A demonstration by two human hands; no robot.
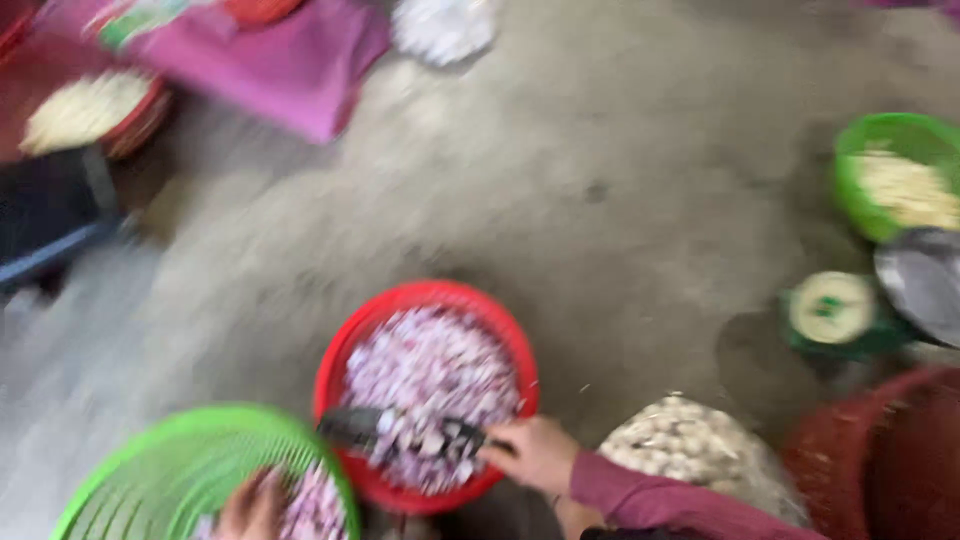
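Head view, floor: bare grey concrete floor, rough and mottled, and the whole picture is smeared by motion.
Red basket: a round plastic basket with a bright red rim sits on the floor near the bottom edge, heaped with small purplish-white peeled pieces, bumpy and papery-looking.
Knife: a dark-bladed knife lies across the near rim of the red basket, blade pointing left over the pieces, with bits clinging to it.
Right hand: the right hand comes in from the lower right in a maroon sleeve, wrist bent, fingers wrapped tight around the knife's handle just at the basket's near right rim.
Green basket: a round slatted lime-green basket stands at the bottom left corner of the floor, just beside the red one, holding more of the purplish pieces on its right side.
Left hand: the left hand rests inside the green basket at the bottom edge, touching those pieces; it is too blurred for me to tell whether the fingers are closed on anything.
Pale heap: a lumpy mound of whitish bulbs lies just right of the right hand.
Right edge: a dark red basket in the corner, a green scale with a round pale dial, and a green bowl of yellowish bits above it.
Top left: a pink cloth and a red-rimmed basket of pale pieces.
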